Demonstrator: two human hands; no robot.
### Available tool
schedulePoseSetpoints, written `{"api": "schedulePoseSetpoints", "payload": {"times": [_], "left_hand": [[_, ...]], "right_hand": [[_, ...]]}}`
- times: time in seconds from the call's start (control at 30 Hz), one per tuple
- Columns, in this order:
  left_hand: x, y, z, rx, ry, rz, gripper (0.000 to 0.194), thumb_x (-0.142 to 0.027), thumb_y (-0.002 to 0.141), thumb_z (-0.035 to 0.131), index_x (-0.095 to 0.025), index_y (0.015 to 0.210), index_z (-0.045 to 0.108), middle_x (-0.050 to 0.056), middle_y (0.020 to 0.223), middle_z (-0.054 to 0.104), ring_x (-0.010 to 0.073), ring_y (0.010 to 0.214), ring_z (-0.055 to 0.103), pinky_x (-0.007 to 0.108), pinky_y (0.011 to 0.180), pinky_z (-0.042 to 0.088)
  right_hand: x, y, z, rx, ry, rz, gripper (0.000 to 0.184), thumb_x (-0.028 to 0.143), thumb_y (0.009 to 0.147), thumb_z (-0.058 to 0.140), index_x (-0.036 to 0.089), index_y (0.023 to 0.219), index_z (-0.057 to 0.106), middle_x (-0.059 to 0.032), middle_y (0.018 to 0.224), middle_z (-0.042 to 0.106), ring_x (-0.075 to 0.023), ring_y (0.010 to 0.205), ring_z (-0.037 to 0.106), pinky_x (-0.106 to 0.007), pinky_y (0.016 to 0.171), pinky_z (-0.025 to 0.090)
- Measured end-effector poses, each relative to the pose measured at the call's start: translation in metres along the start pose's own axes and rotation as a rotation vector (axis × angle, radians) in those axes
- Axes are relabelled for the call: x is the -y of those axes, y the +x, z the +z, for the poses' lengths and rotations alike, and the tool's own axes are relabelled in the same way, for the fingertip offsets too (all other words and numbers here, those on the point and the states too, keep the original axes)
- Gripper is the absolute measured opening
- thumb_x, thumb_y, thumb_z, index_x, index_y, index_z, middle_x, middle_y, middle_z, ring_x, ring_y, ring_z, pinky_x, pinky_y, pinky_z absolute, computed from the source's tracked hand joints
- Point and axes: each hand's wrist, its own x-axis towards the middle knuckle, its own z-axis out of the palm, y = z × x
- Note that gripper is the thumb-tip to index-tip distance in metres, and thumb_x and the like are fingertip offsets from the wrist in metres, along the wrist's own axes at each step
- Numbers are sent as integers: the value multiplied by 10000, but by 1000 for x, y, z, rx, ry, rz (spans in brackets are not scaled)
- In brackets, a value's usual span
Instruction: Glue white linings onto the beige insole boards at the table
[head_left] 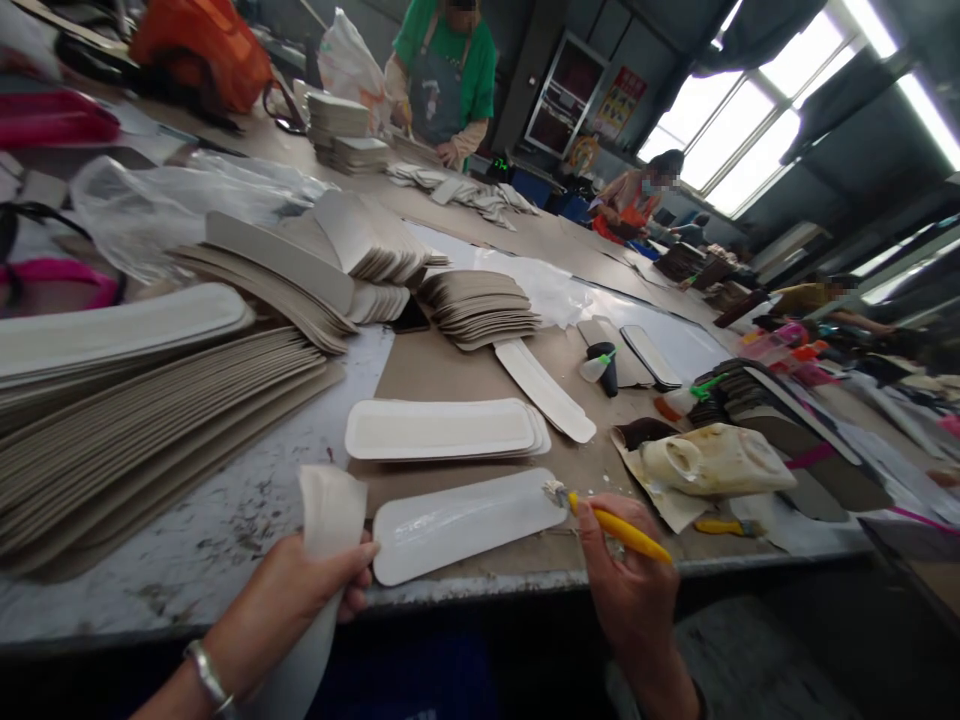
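Observation:
My left hand [300, 590] is closed around a white insole piece [324, 530] held upright at the table's front edge. My right hand [626, 580] grips a yellow-handled glue brush [615, 525], whose bristle tip touches the right end of a glossy white insole [461, 520] lying flat on brown paper. Just behind it rests a small stack of white insoles [442, 428], and a single insole [544, 388] lies at an angle further right.
Large fanned stacks of grey board insoles [150, 420] fill the left side. A glue-crusted jug [712, 460], small bottles [604, 365] and dark insoles [750, 395] sit to the right. A person in a green shirt [446, 70] works at the far end; others sit further right.

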Motion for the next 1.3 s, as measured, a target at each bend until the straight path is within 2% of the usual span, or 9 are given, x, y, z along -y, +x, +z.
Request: {"api": "schedulePoseSetpoints", "payload": {"times": [0.33,0.47,0.63,0.73,0.83,0.93,1.07,1.2,1.3], "left_hand": [[1,0,3,22,52,22,312,-463,479,641,-161,427,577,53,407,580,157,418,518,273,488,407],[4,-2,2,17,57,33,349,-489,490,643,-144,465,603,63,441,602,154,447,532,272,525,419],[4,-1,4,-6,27,24,361,-494,477,654,-137,456,602,83,444,605,173,456,550,291,530,428],[2,-1,3,-46,-8,30,346,-475,457,667,-142,536,618,50,452,596,166,445,535,286,503,417],[1,-9,-1,-102,-19,53,368,-464,470,683,-159,671,641,1,468,586,152,438,512,272,476,404],[1,-24,-3,-36,-15,77,333,-488,573,648,-157,585,622,24,462,588,137,439,507,254,483,401],[2,-40,7,140,-223,57,356,-479,604,675,-129,664,655,66,563,656,141,461,553,247,489,432],[-2,-48,19,95,-335,56,461,-519,456,794,-111,639,682,90,558,668,162,468,578,262,494,469],[-5,-51,24,47,-364,73,495,-553,365,827,-120,539,662,77,477,633,155,437,557,259,475,468]], "right_hand": [[83,-21,51,243,603,347,55,221,864,569,187,825,589,-20,751,596,-142,687,607,-260,634,525],[49,-21,45,177,378,190,78,208,867,556,190,806,601,-27,742,611,-159,717,610,-293,680,526],[-16,-7,3,1,-35,63,79,255,868,569,188,841,599,-38,775,623,-178,725,614,-332,698,520],[-19,3,-12,-24,-115,13,84,263,875,556,193,846,591,-40,785,618,-185,737,607,-351,725,511],[5,8,-12,3,-24,2,85,253,883,530,205,826,572,-44,825,613,-188,806,602,-347,758,501],[35,8,1,140,198,120,128,275,907,477,216,846,573,-47,868,626,-179,844,609,-306,741,502],[74,2,29,434,565,368,211,383,904,484,208,870,597,-6,683,594,-137,629,582,-231,581,491],[105,-7,52,746,1048,687,296,490,811,593,204,768,527,47,553,510,-118,476,522,-241,477,474],[117,-13,60,810,1289,938,356,505,746,658,224,714,441,91,483,430,-98,390,454,-249,430,453]]}}
